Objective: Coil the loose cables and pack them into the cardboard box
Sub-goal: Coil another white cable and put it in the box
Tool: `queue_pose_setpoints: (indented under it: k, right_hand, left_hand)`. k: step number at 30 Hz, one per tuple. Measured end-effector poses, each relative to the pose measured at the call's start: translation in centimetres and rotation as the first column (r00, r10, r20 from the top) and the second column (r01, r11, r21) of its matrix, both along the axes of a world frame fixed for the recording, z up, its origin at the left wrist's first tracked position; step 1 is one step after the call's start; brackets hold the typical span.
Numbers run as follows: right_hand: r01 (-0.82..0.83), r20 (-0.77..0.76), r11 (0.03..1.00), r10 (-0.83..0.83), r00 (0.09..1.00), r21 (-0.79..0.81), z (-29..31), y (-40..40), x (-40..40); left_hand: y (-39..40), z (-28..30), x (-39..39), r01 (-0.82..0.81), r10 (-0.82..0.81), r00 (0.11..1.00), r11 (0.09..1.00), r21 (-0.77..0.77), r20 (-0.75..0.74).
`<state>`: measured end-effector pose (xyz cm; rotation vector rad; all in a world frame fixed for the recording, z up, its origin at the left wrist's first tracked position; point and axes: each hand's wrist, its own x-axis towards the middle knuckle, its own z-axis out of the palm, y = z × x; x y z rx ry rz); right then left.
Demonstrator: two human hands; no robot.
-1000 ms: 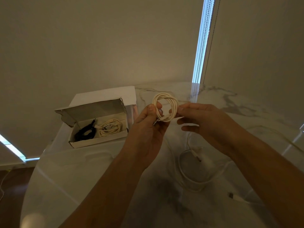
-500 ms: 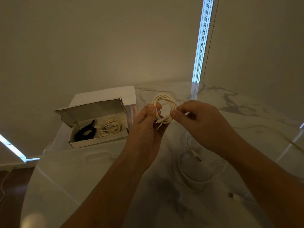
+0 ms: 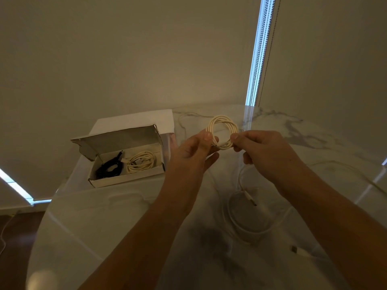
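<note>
Above the glossy white marble worktop (image 3: 117, 222), both hands hold a cream rubbery cable wound into a round coil (image 3: 222, 130). The left hand (image 3: 191, 155) pinches its left side, the right hand (image 3: 266, 155) its right, fingers clamped on the strands. Left of them, the open grey cardboard box (image 3: 125, 178) holds a black coiled cable (image 3: 109, 167) and a cream coiled cable (image 3: 141, 162). A loose white cable (image 3: 244, 222) loops on the worktop below.

Marble table (image 3: 125, 222) with open cardboard box (image 3: 125, 178), loose white cables (image 3: 240, 222).
</note>
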<state>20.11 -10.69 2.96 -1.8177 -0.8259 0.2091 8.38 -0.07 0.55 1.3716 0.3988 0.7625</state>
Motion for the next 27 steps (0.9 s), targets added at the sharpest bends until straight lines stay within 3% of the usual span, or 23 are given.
queue_pose_setpoints:
  k: [3, 5, 12, 16, 21, 27]
  right_hand:
    - [0.02, -0.003, 0.999, -0.02, 1.0, 0.028, -0.2, 0.1, 0.0]
    - [0.015, -0.014, 1.0, -0.015, 1.0, 0.027, -0.4, 0.2, 0.0]
    - [-0.057, 0.093, 0.998, 0.059, 0.994, -0.02, -1.0, 0.5, -0.9]
    - [-0.088, 0.165, 0.996, 0.09, 0.982, -0.023, -1.1, 0.7, -1.2]
    - [-0.142, 0.183, 0.989, 0.148, 0.972, -0.045, -1.1, 0.8, -1.4]
    - [-0.143, 0.2, 0.989, 0.149, 0.968, -0.043, -1.3, 0.6, -1.0]
  left_hand:
    - [-0.3, -0.2, 0.1, -0.002, 0.011, 0.999, 0.974, 0.225, -0.036]
    - [-0.4, -0.4, 0.2, -0.045, 0.061, 0.997, 0.956, 0.289, -0.047]
    - [0.0, -0.6, -0.3, -0.155, 0.165, 0.985, 0.974, 0.163, -0.047]
    - [0.5, -0.2, -1.2, -0.159, 0.182, 0.974, 0.974, 0.16, -0.138]
    - [2.3, 0.7, -3.7, -0.175, 0.18, 0.963, 0.984, 0.042, -0.199]
    - [5.5, 1.8, -9.9, -0.308, 0.351, 0.909, 0.929, 0.205, -0.226]
